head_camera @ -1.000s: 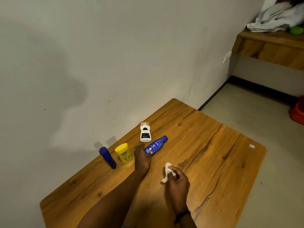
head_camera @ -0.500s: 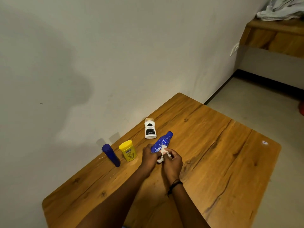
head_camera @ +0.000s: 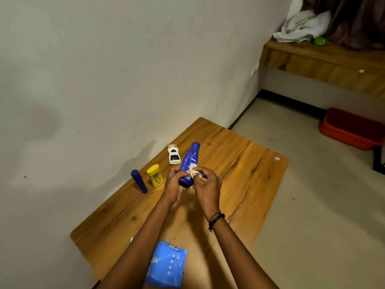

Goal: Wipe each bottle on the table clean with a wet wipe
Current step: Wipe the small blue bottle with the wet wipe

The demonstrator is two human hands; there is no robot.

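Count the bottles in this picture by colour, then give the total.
Blue: 2, the held bottle and the slim bottle
Yellow: 1, the yellow bottle
White: 1, the white bottle
Total: 4

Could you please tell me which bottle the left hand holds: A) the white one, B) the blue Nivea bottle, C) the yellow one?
B: the left hand grips the blue Nivea bottle at its lower part while the right hand presses the wet wipe against it.
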